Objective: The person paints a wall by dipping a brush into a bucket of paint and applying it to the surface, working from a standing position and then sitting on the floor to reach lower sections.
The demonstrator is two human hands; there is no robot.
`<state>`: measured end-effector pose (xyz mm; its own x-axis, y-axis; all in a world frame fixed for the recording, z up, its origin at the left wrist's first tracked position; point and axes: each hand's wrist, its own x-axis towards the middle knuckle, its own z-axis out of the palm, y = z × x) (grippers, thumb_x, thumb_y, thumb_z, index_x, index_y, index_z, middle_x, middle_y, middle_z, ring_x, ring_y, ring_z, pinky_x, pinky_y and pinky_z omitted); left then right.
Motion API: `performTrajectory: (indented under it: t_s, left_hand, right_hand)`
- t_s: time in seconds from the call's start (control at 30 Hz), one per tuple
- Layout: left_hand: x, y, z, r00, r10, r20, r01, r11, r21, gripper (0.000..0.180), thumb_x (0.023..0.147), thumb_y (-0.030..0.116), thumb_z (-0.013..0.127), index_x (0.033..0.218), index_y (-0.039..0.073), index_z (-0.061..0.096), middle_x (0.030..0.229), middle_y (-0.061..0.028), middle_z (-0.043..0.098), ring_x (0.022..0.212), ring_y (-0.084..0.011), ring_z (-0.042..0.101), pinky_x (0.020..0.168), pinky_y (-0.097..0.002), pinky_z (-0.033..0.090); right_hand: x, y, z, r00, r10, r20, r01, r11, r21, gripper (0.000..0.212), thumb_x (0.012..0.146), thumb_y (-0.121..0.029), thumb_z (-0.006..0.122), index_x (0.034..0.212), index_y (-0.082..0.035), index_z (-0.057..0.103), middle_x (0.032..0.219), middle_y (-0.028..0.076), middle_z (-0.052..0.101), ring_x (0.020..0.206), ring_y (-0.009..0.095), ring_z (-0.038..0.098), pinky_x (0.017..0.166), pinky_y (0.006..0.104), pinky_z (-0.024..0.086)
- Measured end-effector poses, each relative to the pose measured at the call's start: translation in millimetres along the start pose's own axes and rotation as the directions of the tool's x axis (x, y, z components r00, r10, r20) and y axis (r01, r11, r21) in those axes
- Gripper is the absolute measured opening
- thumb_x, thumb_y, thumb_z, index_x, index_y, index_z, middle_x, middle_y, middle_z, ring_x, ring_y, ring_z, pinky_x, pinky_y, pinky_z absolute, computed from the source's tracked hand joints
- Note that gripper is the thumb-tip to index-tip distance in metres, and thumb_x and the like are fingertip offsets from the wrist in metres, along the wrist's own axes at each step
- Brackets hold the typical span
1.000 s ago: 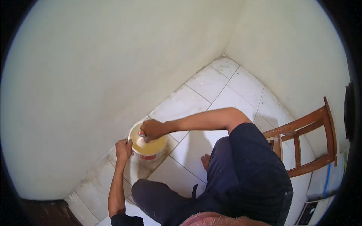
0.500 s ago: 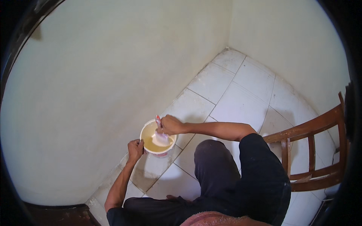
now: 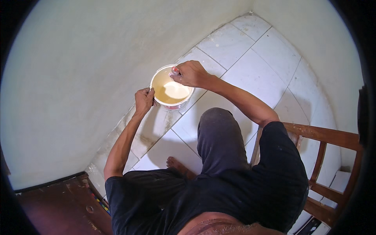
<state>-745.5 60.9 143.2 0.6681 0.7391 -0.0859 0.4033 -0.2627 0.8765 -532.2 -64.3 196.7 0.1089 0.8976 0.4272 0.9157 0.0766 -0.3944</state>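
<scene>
My left hand (image 3: 144,101) grips the left rim of a white bucket (image 3: 161,81), its fingers closed over the edge. Pale cream paint (image 3: 177,91) lies in the bottom of the bucket. Over the bucket's far right rim, my right hand (image 3: 192,74) is closed around the handle of a paintbrush (image 3: 174,71), whose orange-red end shows past the fingers. The brush's bristles are hidden by my hand and I cannot make out whether they touch the paint.
The bucket is on white floor tiles (image 3: 244,82), close to a cream wall (image 3: 86,78). A wooden chair (image 3: 325,134) stands to my right. At lower left is a worn brown wooden panel (image 3: 62,203). My bent knee (image 3: 217,129) rises just in front of the bucket.
The view has tipped down, so bucket and hands appear higher. The brush head, visible inside the bucket before, is now hidden by my right hand. My left hand keeps hold of the rim.
</scene>
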Motion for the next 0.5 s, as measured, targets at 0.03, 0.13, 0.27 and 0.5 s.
performTrajectory:
  t_s: [0.03, 0.13, 0.27, 0.5]
  left_hand:
    - [4, -4, 4, 1.000, -0.007, 0.002, 0.007, 1.000, -0.016, 0.038, 0.090, 0.021, 0.051, 0.061, -0.002, 0.061, 0.045, -0.0060, 0.054, 0.038, -0.0117, 0.049, 0.040, -0.0275, 0.040]
    - [15, -29, 8, 0.997, 0.056, -0.052, -0.050, 0.993, 0.109, 0.040, 0.086, 0.025, 0.054, 0.059, -0.005, 0.059, 0.045, -0.0111, 0.054, 0.039, -0.0153, 0.050, 0.043, -0.0331, 0.041]
    - [26, -20, 18, 0.991, 0.125, -0.040, -0.119, 0.986, 0.119, 0.042, 0.083, 0.027, 0.055, 0.057, -0.006, 0.058, 0.045, -0.0144, 0.052, 0.041, -0.0181, 0.050, 0.046, -0.0362, 0.041]
    - [44, -15, 44, 0.985, 0.169, 0.043, -0.169, 0.986, 0.006, 0.040, 0.082, 0.026, 0.054, 0.058, -0.006, 0.058, 0.049, -0.0185, 0.055, 0.043, -0.0255, 0.054, 0.049, -0.0405, 0.043]
  right_hand:
    - [-1, 3, 1, 0.999, -0.032, -0.015, 0.032, 0.999, 0.011, 0.045, 0.081, -0.041, 0.059, 0.063, -0.001, 0.061, 0.059, 0.019, 0.059, 0.057, 0.034, 0.059, 0.058, 0.0431, 0.047]
    - [0, -8, 6, 0.944, 0.108, 0.311, -0.150, 0.982, 0.116, 0.051, 0.076, -0.047, 0.063, 0.063, 0.002, 0.059, 0.058, 0.021, 0.056, 0.056, 0.036, 0.057, 0.058, 0.0437, 0.046]
    - [-5, -6, 17, 0.915, 0.091, 0.394, -0.188, 0.958, 0.216, 0.049, 0.078, -0.042, 0.062, 0.063, 0.004, 0.059, 0.054, 0.021, 0.055, 0.053, 0.033, 0.056, 0.056, 0.0402, 0.046]
    - [-2, 11, 6, 0.774, 0.341, 0.534, -0.591, 0.692, 0.415, 0.024, 0.069, -0.015, 0.074, 0.073, 0.006, 0.063, 0.066, 0.012, 0.063, 0.052, 0.016, 0.061, 0.046, 0.0288, 0.051]
